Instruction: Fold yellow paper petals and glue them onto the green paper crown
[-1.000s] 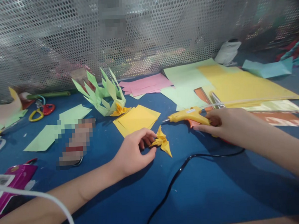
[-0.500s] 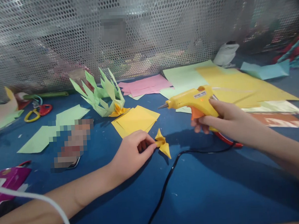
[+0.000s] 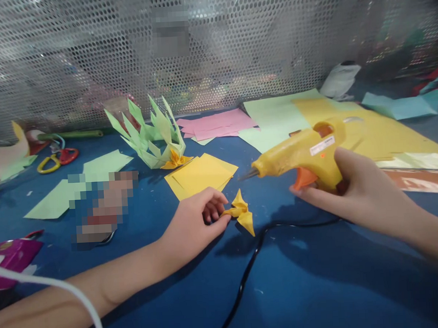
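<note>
My left hand (image 3: 199,216) pinches the narrow end of a small yellow folded paper piece (image 3: 245,217), whose pointed petals spread to the right. My right hand (image 3: 352,191) is wrapped round the handle of a yellow hot glue gun (image 3: 295,152). The gun's orange trigger (image 3: 304,178) lies by my fingers. Its metal nozzle points left, above and apart from the folded piece. Behind my left hand lie yellow paper squares (image 3: 203,174). A green folded-paper ring of spikes (image 3: 154,143) stands beyond them, with an orange-yellow paper flower (image 3: 176,159) at its front.
A black cord (image 3: 243,280) runs over the blue table (image 3: 303,296). Scissors (image 3: 59,160), green paper (image 3: 50,200) and a purple packet (image 3: 16,260) lie left. Pink sheets (image 3: 220,124) and large yellow sheets (image 3: 389,130) lie at the back, before a perforated metal screen (image 3: 213,51).
The glue gun has come nearer to me and tilted, its nozzle now lower and slightly to the right. The yellow folded piece has turned slightly in my left hand's pinch.
</note>
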`<state>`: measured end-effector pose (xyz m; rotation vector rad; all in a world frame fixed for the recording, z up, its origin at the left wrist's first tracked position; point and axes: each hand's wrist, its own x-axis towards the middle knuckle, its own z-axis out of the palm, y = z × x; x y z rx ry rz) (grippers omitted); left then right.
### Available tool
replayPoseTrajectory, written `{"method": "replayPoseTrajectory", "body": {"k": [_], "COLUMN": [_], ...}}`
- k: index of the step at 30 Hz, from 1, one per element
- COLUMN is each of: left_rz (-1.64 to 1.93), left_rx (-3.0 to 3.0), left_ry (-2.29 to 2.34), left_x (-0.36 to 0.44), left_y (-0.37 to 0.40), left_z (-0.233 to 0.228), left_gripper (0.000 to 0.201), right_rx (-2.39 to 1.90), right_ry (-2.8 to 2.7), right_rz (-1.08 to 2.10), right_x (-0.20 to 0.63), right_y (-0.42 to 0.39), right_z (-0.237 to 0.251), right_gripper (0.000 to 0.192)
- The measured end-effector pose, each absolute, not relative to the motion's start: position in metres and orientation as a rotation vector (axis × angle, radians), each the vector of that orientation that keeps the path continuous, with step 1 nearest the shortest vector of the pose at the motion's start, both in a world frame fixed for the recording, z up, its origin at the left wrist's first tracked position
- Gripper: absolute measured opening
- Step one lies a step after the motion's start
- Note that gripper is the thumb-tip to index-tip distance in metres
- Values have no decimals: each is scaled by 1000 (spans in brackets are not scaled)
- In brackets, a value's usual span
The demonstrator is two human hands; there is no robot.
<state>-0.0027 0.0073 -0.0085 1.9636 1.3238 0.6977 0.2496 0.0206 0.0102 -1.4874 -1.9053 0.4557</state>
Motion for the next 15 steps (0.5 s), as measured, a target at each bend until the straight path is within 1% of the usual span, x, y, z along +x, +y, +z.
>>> {"method": "replayPoseTrajectory", "body": {"k": [4,7,10,12,15], "left_rz": [742,806,834,838,814], "left_rx": [1944,1960,1963,1949,1937], "left_ry": [1304,1272,1238,1229,1235], "left_x": [-4,-5,-6,-7,-7], "left_y": [6,4,2,1,2], "left_z": [-11,-12,-14,-15,-15], "left_gripper": [12,18,20,21,22], "right_rx": [-1530,-1515,-1531,-1517,-1461], "right_ry": [-2070,-2153,-2139,-2116,-2134], "right_rz": [153,54,-29,-89,-187], "right_x": [247,245,245,244,243], "right_y": [18,15,16,17,20], "right_z": [3,1,-1,-3,-5], "right_gripper": [46,51,56,57,50]}}
